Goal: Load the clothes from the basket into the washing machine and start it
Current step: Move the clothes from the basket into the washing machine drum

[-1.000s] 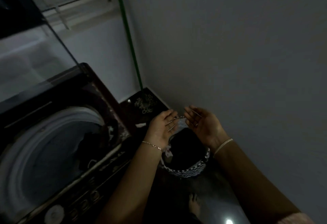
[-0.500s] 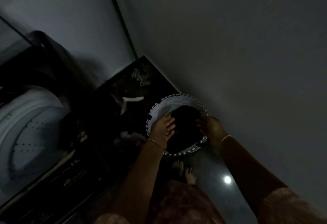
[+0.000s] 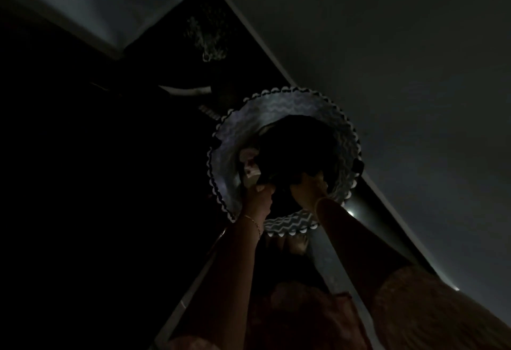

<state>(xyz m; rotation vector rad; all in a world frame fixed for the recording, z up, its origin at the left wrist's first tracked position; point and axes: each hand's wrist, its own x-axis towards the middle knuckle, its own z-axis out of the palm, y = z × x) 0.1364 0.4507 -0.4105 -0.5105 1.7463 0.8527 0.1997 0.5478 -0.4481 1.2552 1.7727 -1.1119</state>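
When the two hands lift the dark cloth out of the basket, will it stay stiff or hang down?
The dark cloth lies bunched and shapeless in the basket, so it will probably droop. The left hand and right hand are closed on its near edge; the far part may trail. Its weight cannot be told.

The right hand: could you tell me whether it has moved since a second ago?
Yes. The right hand went from above the basket rim down inside, onto the dark clothes.
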